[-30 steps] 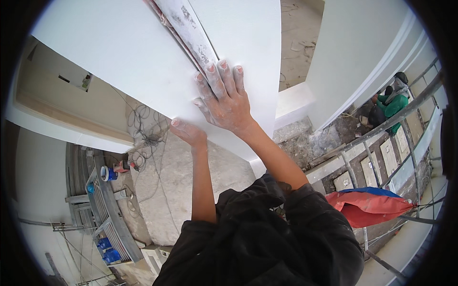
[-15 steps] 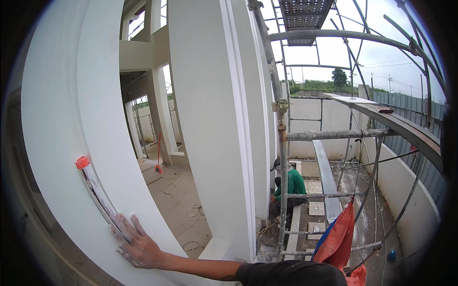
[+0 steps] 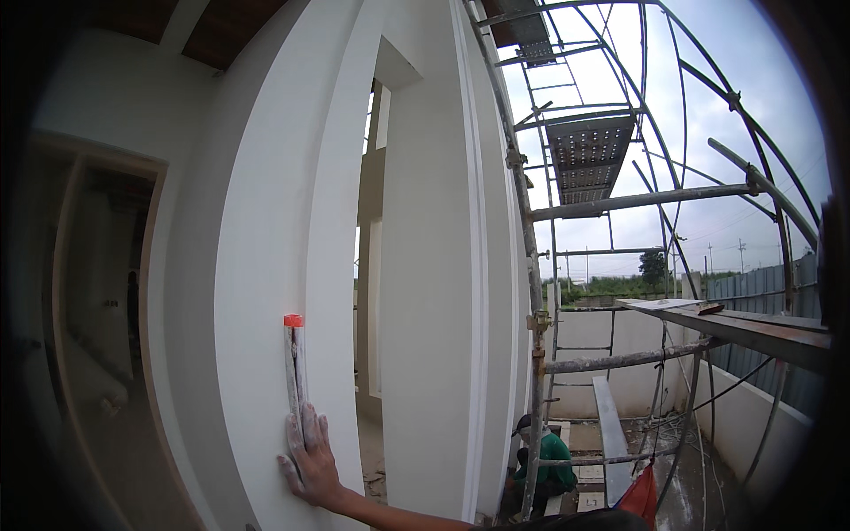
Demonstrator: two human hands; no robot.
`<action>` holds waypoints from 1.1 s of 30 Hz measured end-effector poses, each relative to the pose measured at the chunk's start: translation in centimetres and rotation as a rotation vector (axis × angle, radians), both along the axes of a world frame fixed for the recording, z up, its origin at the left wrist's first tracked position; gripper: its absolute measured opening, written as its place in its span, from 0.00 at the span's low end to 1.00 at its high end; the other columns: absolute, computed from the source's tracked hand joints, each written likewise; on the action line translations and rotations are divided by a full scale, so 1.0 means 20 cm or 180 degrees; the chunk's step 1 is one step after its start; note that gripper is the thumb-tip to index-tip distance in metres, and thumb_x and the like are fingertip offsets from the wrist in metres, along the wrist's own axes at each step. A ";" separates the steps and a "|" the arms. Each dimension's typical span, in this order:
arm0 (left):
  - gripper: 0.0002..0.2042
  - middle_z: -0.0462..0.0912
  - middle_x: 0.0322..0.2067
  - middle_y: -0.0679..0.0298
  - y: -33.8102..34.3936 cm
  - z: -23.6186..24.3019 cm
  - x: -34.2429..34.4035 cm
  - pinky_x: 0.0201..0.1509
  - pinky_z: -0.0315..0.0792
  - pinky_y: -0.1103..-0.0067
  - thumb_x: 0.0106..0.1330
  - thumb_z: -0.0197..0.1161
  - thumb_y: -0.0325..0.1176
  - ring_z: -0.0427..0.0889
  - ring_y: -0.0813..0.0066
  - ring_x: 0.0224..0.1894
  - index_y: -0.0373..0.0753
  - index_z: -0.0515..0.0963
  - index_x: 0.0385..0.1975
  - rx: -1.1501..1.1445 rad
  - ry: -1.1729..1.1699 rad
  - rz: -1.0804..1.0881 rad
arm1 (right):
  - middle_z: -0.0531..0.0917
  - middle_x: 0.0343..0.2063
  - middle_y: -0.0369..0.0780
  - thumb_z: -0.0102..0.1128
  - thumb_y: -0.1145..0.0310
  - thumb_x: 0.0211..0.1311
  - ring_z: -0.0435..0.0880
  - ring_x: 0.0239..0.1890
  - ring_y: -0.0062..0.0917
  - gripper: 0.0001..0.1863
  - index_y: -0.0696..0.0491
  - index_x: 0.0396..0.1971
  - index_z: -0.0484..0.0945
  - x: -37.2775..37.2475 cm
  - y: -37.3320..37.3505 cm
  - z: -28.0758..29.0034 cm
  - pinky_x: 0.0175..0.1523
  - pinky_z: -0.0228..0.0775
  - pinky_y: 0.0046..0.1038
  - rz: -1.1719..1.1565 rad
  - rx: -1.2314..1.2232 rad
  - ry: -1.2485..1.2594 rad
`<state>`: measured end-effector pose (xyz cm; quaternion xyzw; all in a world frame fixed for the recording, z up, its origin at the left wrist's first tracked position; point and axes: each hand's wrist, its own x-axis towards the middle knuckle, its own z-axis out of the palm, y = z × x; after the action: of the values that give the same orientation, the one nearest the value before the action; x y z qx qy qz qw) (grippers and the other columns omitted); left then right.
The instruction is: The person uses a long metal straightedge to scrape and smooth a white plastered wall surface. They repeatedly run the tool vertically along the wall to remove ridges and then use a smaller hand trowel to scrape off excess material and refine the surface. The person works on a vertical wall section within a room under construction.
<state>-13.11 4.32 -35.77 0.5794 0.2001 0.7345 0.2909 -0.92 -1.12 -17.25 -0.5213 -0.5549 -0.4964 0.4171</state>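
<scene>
My right hand (image 3: 310,465), dusted white, reaches across from the lower right and grips the lower part of a long narrow bar (image 3: 295,363). The bar is grey, smeared with white, with an orange cap on its upper end. It stands nearly upright against the face of a pale wall column (image 3: 257,265). My fingers point up along the bar, and the thumb lies to its left. The bar's lower end is hidden behind my hand. My left hand is out of view.
Metal scaffolding (image 3: 536,354) with a plank (image 3: 735,327) rises on the right. Below it a person in a green top (image 3: 556,460) crouches by the wall. A red cloth (image 3: 639,497) hangs near my sleeve. A framed doorway (image 3: 159,221) is at the left.
The view has swung up and to the left. The bar now stands nearly upright in the picture instead of slanting. My hand is still on its lower part.
</scene>
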 end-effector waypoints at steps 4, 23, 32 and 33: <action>0.19 0.80 0.53 0.42 0.00 -0.03 -0.04 0.61 0.73 0.64 0.76 0.53 0.34 0.80 0.50 0.54 0.23 0.74 0.56 -0.0184 0.0069 -0.0165 | 0.50 0.70 0.64 0.57 0.69 0.64 0.47 0.74 0.60 0.36 0.65 0.69 0.57 -0.01 0.02 0.00 0.74 0.38 0.58 0.0087 0.0051 0.0015; 0.16 0.81 0.50 0.45 -0.12 0.04 -0.17 0.60 0.73 0.67 0.73 0.59 0.30 0.81 0.54 0.53 0.25 0.76 0.54 -0.0398 0.0084 -0.0445 | 0.52 0.70 0.64 0.60 0.69 0.61 0.50 0.73 0.60 0.36 0.65 0.68 0.60 -0.02 -0.01 0.00 0.74 0.41 0.57 0.0026 0.0081 0.0110; 0.15 0.82 0.50 0.46 -0.07 -0.04 -0.23 0.60 0.73 0.69 0.71 0.60 0.26 0.81 0.56 0.53 0.25 0.76 0.54 -0.0340 0.0135 -0.0248 | 0.52 0.70 0.64 0.60 0.70 0.61 0.50 0.73 0.61 0.37 0.65 0.68 0.60 0.00 0.01 -0.01 0.73 0.40 0.59 0.0140 0.0091 0.0032; 0.15 0.82 0.50 0.46 -0.07 -0.03 -0.24 0.60 0.73 0.69 0.71 0.59 0.26 0.81 0.55 0.53 0.25 0.76 0.54 -0.0337 0.0203 -0.0190 | 0.52 0.70 0.64 0.60 0.70 0.61 0.50 0.73 0.61 0.37 0.66 0.68 0.59 0.00 0.00 -0.01 0.73 0.40 0.59 0.0167 0.0093 0.0030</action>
<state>-17.98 2.85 -36.39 0.5920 0.2305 0.6951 0.3364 -0.85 -1.04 -17.46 -0.5028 -0.5591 -0.4909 0.4401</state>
